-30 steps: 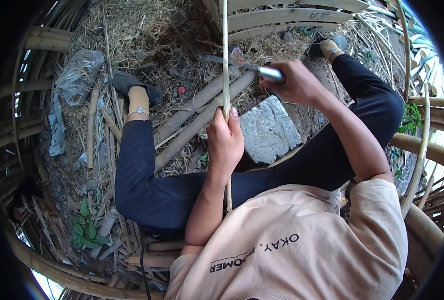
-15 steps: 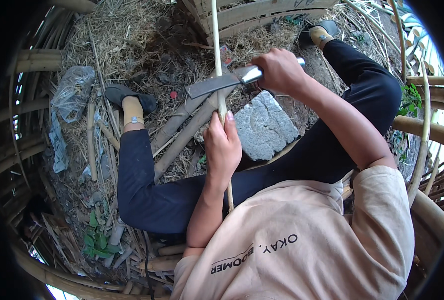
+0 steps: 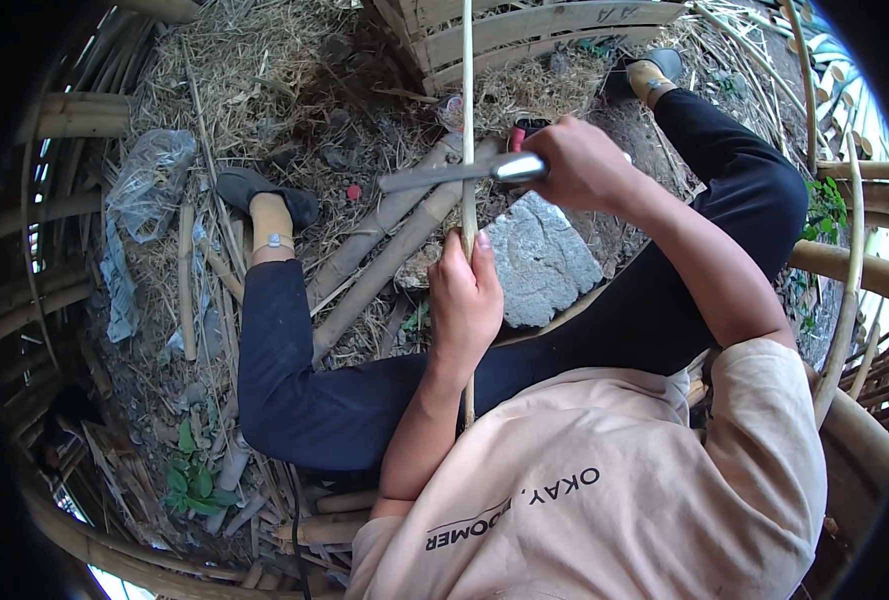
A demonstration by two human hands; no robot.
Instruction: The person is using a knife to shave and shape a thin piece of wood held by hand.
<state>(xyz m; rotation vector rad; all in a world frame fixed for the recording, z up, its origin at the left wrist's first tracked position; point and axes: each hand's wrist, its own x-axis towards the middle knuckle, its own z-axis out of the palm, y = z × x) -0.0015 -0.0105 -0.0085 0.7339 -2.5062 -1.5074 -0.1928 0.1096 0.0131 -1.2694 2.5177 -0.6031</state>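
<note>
On straw-covered ground (image 3: 265, 110) lies one big grey stone (image 3: 543, 258), right of the left grip (image 3: 468, 303), which clasps one thin stick (image 3: 468, 95); above, the right grip (image 3: 583, 165) clasps one knife (image 3: 435, 178) across it.

1. Soft daylight reaches me across the straw-strewn ground (image 3: 265, 90), with faint, loose-edged shadows
2. Outside light glares white along my right edge and at lower left, while the far left falls dim
3. I see the knife blade (image 3: 427, 180) smeared by motion; its shiny handle (image 3: 520, 167) catches a bright highlight
4. My fisheye bows the bamboo poles (image 3: 845, 265) toward a black rim
</note>
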